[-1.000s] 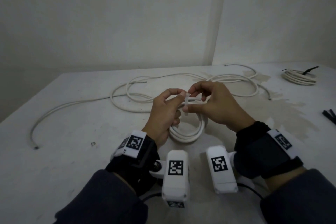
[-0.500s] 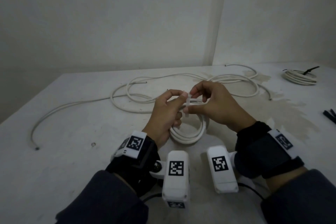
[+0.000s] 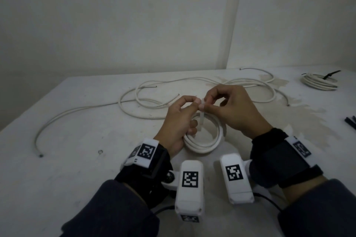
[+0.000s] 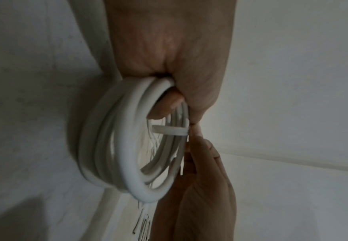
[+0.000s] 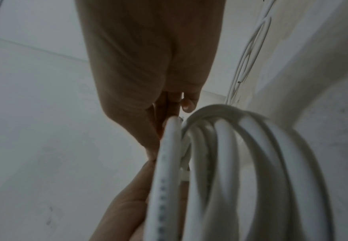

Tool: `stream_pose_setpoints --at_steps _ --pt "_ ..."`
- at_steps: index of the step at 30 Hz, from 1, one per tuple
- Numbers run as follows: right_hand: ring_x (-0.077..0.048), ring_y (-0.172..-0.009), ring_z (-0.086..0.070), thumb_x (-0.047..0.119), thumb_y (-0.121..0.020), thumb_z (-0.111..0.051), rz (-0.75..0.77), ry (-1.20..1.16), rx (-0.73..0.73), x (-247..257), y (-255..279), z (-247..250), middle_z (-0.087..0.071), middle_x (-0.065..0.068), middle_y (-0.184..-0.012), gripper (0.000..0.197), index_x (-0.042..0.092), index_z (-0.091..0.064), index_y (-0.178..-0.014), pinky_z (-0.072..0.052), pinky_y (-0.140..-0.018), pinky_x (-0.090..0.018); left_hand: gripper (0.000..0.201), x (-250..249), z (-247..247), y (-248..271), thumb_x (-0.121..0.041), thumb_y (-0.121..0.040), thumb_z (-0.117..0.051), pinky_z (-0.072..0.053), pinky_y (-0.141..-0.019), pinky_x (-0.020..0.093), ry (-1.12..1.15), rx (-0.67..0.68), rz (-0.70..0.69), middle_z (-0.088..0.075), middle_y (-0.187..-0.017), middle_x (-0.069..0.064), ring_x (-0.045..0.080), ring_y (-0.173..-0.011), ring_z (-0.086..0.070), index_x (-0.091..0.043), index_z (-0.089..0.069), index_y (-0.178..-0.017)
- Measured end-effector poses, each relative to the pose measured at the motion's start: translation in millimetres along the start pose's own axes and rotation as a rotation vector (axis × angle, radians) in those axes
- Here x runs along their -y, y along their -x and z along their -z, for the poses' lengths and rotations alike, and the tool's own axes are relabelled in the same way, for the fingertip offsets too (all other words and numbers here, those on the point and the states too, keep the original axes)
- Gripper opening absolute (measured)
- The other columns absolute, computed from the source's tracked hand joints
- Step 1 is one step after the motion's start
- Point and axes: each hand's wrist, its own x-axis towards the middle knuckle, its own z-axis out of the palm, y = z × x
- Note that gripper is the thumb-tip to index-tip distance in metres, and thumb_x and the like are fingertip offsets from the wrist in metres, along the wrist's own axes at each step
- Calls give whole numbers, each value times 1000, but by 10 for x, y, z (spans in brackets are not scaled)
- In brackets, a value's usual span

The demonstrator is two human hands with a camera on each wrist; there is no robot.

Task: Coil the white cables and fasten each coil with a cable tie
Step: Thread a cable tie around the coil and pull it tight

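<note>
Above table, left hand grips coil, thumb and finger pinching cable tie. Right hand pinches tie too. Fastening step under way. Next, likely: feed tail through head, pull snug. Loose cable waits behind.

A white table with a stained patch toward its right side is seen against a wall corner. Loose white cables are spread in loops across its far middle, a tied cable coil is laid at the far right, and black cable ties are placed at the right edge.
</note>
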Motion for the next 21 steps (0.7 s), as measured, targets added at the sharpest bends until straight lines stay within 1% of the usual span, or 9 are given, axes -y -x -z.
stream_pose_setpoints --at_steps 2,3,5,7,9,13,16,18,21 --pt "-7 -70 -60 17 -69 -84 -28 21 26 -5 -8 -7 -68 1 -78 18 14 -67 -74 -40 -59 -9 13 5 -2 -4 -20 -96 -56 -24 -34 14 6 -32 3 -56 -60 -2 5 -37 -30 -19 -55 -82" --pt "-8 -73 -61 19 -65 -87 -54 41 53 -11 -9 -8 -67 4 -82 24 16 -67 -78 -42 -61 -11 14 7 -2 -3 -20 -96 -56 -24 -34 14 8 -47 1 -56 -59 -2 5 -36 -31 -19 -55 -82" --pt "-8 -78 -61 22 -58 -91 -93 77 110 -21 -4 -8 -66 9 -85 38 18 -66 -86 -45 -64 -14 14 9 3 -2 -19 -96 -56 -24 -34 13 13 -64 -4 -57 -59 -1 5 -36 -36 -19 -55 -82" --pt "-10 -81 -62 23 -52 -92 -95 103 118 -18 0 -3 -66 10 -85 44 18 -67 -87 -45 -64 -15 14 8 8 -2 -19 -96 -56 -25 -33 13 12 -65 -1 -61 -61 -1 5 -36 -39 -18 -56 -82" --pt "-13 -82 -64 25 -50 -93 -72 115 106 -18 0 7 -67 9 -82 45 17 -68 -86 -46 -65 -16 12 7 6 -2 -19 -96 -55 -25 -33 14 13 -61 10 -62 -62 -1 5 -36 -39 -17 -56 -84" --pt "-15 -77 -64 23 -50 -93 -39 129 90 -19 2 6 -66 6 -76 43 14 -68 -84 -43 -59 -12 9 15 4 3 -19 -96 -54 -25 -33 14 8 -38 20 -53 -64 3 5 -36 -36 -13 -58 -90" --pt "-14 -74 -63 20 -51 -93 -26 145 75 -10 -1 4 -67 6 -76 41 13 -68 -83 -48 -65 -18 9 27 4 -9 -19 -96 -54 -24 -33 14 -3 -29 18 -48 -62 3 4 -35 -33 -13 -57 -91" --pt "-10 -72 -62 17 -51 -93 -27 136 68 -9 -5 9 -66 6 -75 40 12 -69 -82 -48 -65 -15 9 28 1 -15 -19 -97 -53 -23 -33 14 -9 -20 22 -46 -60 2 4 -34 -31 -13 -57 -91" --pt "-7 -69 -60 16 -50 -94 -34 121 71 -6 0 12 -66 4 -74 40 13 -69 -81 -43 -61 -9 9 26 -6 -12 -20 -97 -53 -23 -33 14 -7 7 33 -44 -58 1 4 -34 -30 -13 -55 -92"
